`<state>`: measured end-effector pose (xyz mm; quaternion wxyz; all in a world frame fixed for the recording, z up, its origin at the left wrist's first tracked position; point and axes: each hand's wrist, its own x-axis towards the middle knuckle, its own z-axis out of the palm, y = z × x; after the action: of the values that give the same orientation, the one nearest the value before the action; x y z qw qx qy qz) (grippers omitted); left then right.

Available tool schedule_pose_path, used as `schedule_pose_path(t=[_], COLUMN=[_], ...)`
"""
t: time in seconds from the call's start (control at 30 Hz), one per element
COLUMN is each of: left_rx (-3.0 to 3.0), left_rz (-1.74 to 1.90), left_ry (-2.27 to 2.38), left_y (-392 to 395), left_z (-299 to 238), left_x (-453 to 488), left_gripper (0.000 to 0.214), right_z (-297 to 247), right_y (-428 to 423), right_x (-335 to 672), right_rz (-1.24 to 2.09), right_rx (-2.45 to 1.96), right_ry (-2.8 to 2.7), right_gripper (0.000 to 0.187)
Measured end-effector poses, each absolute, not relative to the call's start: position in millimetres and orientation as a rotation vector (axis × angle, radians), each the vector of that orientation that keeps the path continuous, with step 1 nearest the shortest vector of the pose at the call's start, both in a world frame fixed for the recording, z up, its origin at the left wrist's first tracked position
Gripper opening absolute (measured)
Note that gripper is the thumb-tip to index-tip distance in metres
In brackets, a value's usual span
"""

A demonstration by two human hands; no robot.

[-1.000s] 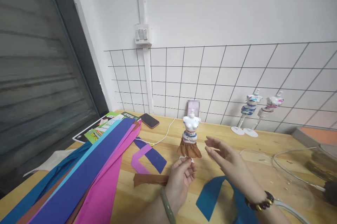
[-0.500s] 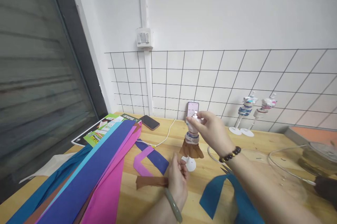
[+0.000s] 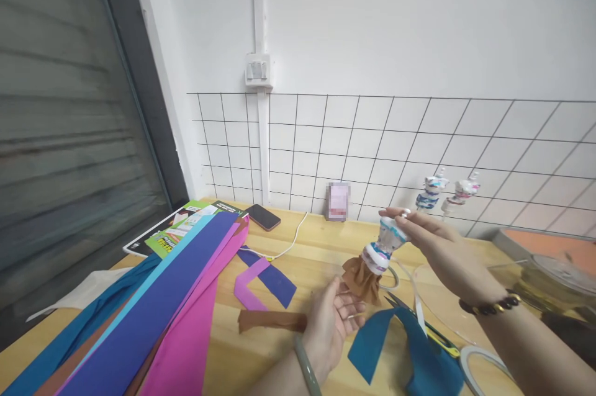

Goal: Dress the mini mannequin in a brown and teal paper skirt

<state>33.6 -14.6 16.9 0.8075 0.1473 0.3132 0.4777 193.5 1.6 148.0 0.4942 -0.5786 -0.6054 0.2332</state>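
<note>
My right hand (image 3: 431, 238) grips the top of a small white mannequin figure (image 3: 378, 253) wrapped in patterned tape with a brown paper skirt (image 3: 361, 278). The figure is lifted off the wooden table (image 3: 307, 247) and tilted to the right. My left hand (image 3: 333, 321) hovers just below the skirt, palm up, fingers loosely curled and holding nothing. A brown paper strip (image 3: 272, 320) lies beside it, and a blue paper piece (image 3: 400, 352) lies under my right forearm.
Long sheets of blue, purple and pink crepe paper (image 3: 153, 315) cover the left of the table. A phone (image 3: 263, 217) with a white cable, another upright phone (image 3: 338, 201), two dressed mannequins (image 3: 442, 194), scissors (image 3: 433, 331), a tape roll (image 3: 484, 365) and clear bowls (image 3: 540, 278) sit around.
My right hand took hold of the mannequin, lifted it from the table and swung it right, tilting it. My left hand let go near the base and opened under the skirt.
</note>
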Motion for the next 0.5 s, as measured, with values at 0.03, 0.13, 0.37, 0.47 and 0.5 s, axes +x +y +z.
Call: schedule_pose_path(t=[0.03, 0.13, 0.37, 0.47, 0.5], left_rx=[0.328, 0.389, 0.478, 0.501, 0.51], left_rz=[1.023, 1.065, 1.118, 1.112, 1.111], left_ry=[0.668, 0.625, 0.525, 0.531, 0.527], left_y=[-15.9, -18.1, -16.9, -16.6, -16.5], left_z=[18.2, 20.7, 23.2, 22.9, 22.3], left_x=[34.1, 33.5, 30.4, 30.5, 30.6], left_gripper=[0.032, 0.028, 0.024, 0.024, 0.023], right_z=[147.0, 145.5, 147.3, 147.1, 146.7], right_y=[1.5, 0.8, 1.8, 4.1, 4.7], right_x=[194.7, 194.0, 180.4, 175.2, 173.9], right_rz=[0.573, 0.584, 0.548, 0.573, 0.587], right_rx=[-1.402, -1.384, -1.317, -1.294, -1.291], right_ry=[-1.458, -1.447, -1.478, -1.484, -1.473], right_gripper=[0.031, 0.034, 0.03, 0.031, 0.032])
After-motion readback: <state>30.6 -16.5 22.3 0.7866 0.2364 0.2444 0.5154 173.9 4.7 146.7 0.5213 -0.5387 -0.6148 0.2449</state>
